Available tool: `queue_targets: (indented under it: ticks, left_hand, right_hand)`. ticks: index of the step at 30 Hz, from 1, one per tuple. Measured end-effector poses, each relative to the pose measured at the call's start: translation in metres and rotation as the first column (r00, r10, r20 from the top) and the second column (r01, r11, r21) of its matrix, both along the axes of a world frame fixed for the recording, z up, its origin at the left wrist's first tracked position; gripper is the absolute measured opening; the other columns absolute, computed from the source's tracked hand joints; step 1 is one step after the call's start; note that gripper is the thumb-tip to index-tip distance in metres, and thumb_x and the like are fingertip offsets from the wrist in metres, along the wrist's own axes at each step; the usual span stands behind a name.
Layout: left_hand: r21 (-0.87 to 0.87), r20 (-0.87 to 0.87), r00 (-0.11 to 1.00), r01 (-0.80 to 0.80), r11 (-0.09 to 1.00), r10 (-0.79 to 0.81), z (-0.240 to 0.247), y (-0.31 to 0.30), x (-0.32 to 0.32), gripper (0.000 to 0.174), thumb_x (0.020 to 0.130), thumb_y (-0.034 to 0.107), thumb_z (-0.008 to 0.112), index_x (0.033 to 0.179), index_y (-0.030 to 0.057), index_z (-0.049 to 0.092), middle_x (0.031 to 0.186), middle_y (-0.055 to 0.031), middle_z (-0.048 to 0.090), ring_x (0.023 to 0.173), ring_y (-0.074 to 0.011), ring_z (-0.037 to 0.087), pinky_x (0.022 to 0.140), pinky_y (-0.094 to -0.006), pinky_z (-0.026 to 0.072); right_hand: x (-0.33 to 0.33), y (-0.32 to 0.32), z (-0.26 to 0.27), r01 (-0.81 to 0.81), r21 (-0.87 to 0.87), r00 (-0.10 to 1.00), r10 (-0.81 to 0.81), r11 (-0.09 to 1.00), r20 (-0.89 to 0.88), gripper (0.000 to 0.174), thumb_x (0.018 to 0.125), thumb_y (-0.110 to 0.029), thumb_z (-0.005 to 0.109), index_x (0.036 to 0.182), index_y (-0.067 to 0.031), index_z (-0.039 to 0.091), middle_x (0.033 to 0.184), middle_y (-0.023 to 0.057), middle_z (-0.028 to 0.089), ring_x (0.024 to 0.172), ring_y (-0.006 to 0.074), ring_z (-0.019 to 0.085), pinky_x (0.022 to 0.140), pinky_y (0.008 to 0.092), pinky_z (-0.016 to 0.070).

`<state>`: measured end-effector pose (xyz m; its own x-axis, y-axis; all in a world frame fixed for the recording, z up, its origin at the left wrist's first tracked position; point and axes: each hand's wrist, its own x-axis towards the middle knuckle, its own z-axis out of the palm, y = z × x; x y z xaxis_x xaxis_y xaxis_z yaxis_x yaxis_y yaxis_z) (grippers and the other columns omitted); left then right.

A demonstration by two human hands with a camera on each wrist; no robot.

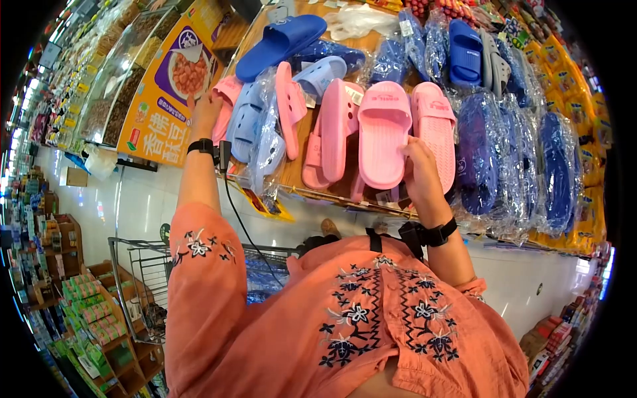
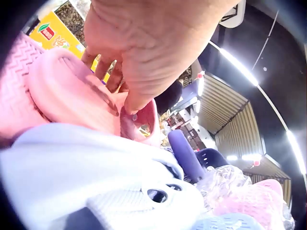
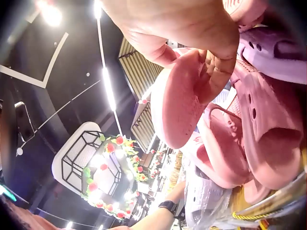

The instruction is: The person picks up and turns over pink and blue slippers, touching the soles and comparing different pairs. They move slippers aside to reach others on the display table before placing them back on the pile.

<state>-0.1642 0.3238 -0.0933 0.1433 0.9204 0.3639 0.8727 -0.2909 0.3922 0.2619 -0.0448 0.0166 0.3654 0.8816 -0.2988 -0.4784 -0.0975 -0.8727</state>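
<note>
Head view — pinching a pink slipper [image 1: 383, 142] by its side with the right hand [image 1: 424, 174], at the front of the table [image 1: 294, 172], just beside a textured pink slipper [image 1: 436, 142], gripping the leftmost pink slipper [image 1: 227, 99] with the left hand [image 1: 204, 114] — light blue slippers [image 1: 245, 126] alongside.
</note>
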Motion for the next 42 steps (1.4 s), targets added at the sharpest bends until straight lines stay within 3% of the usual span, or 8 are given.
queue_targets:
  ticks: [2,8,13,16,19,28,34,42]
  left_hand:
    - [-0.047,0.016,1.0,-0.014,0.999,0.015,0.0,0.007,0.002,0.032,0.096,0.026,0.058,0.11,-0.0018,0.064,0.114,-0.0246,0.068,0.109,-0.0434,0.062,0.094,-0.05,0.0472]
    - [0.093,0.388,0.92,-0.097,0.991,0.054,0.047,-0.032,0.004,0.026,0.1,0.021,0.055,0.11,-0.0005,0.063,0.107,-0.0215,0.068,0.101,-0.0357,0.064,0.09,-0.0429,0.0488]
    - [0.12,0.602,0.798,-0.126,0.985,0.029,0.075,-0.076,-0.006,0.026,0.101,0.018,0.054,0.114,-0.0037,0.058,0.105,-0.0122,0.062,0.096,-0.0218,0.059,0.089,-0.0344,0.0482]
    - [-0.008,0.792,0.604,-0.136,0.991,0.089,0.116,-0.12,0.008,0.025,0.102,0.019,0.053,0.115,-0.0016,0.058,0.106,-0.0088,0.061,0.096,-0.0173,0.057,0.088,-0.0314,0.0475]
    - [0.005,0.852,0.521,-0.117,0.993,0.057,0.121,-0.137,0.008,0.024,0.102,0.019,0.052,0.117,0.0002,0.057,0.107,-0.0066,0.06,0.095,-0.0136,0.056,0.087,-0.0295,0.0472]
    - [0.075,0.981,0.187,-0.142,0.987,-0.047,0.173,-0.175,0.025,0.02,0.101,0.016,0.053,0.116,0.0012,0.054,0.112,-0.0088,0.06,0.099,-0.0188,0.062,0.084,-0.0343,0.0549]
    - [0.105,0.983,0.161,-0.082,0.991,-0.091,0.181,-0.184,0.031,0.025,0.102,0.013,0.055,0.121,-0.002,0.051,0.116,-0.0114,0.062,0.107,-0.0201,0.064,0.093,-0.0346,0.0544]
    - [-0.052,0.961,0.276,0.136,0.989,0.012,0.161,-0.218,0.082,0.023,0.103,0.013,0.054,0.12,-0.0028,0.054,0.114,-0.0106,0.062,0.105,-0.017,0.063,0.092,-0.0324,0.0533]
  right_hand:
    - [0.001,0.0,0.002,-0.017,-0.012,1.0,0.017,1.0,-0.004,0.023,0.089,-0.004,0.059,0.111,0.0009,0.057,0.095,0.0043,0.063,0.086,0.0118,0.061,0.079,0.0273,0.0515]
    - [-0.002,-0.001,0.002,0.015,0.053,1.0,-0.014,0.998,-0.027,0.024,0.087,-0.001,0.057,0.111,-0.0004,0.054,0.099,0.0048,0.063,0.088,0.0123,0.062,0.083,0.0274,0.0514]
    - [-0.005,0.005,0.002,-0.003,0.093,0.997,0.009,0.996,-0.071,0.027,0.087,-0.001,0.055,0.114,-0.0013,0.055,0.102,0.0049,0.063,0.091,0.0117,0.061,0.086,0.0279,0.0513]
    - [-0.012,0.008,0.011,-0.032,0.131,0.995,0.044,0.991,-0.089,0.036,0.088,-0.001,0.053,0.124,-0.0009,0.055,0.105,0.0049,0.064,0.093,0.0114,0.062,0.086,0.0276,0.051]
    - [-0.012,0.013,0.009,-0.107,0.154,0.991,0.117,0.982,-0.058,0.034,0.087,-0.002,0.051,0.121,-0.0047,0.055,0.105,0.0013,0.063,0.094,0.0097,0.062,0.084,0.0252,0.0509]
    - [-0.01,0.011,0.015,-0.073,0.171,0.995,0.084,0.983,-0.058,0.045,0.088,-0.002,0.052,0.133,-0.0004,0.053,0.11,0.0049,0.064,0.093,0.0127,0.064,0.084,0.0288,0.0539]
    - [-0.005,0.006,0.015,-0.043,0.176,0.999,0.047,0.983,-0.016,0.044,0.088,-0.003,0.052,0.132,0.0004,0.053,0.11,0.0067,0.064,0.095,0.0129,0.064,0.084,0.028,0.0541]
    - [-0.007,0.008,0.013,-0.015,0.17,0.999,0.022,0.985,-0.041,0.043,0.089,-0.003,0.053,0.132,-0.0016,0.054,0.109,0.0064,0.065,0.095,0.014,0.065,0.081,0.0268,0.0535]
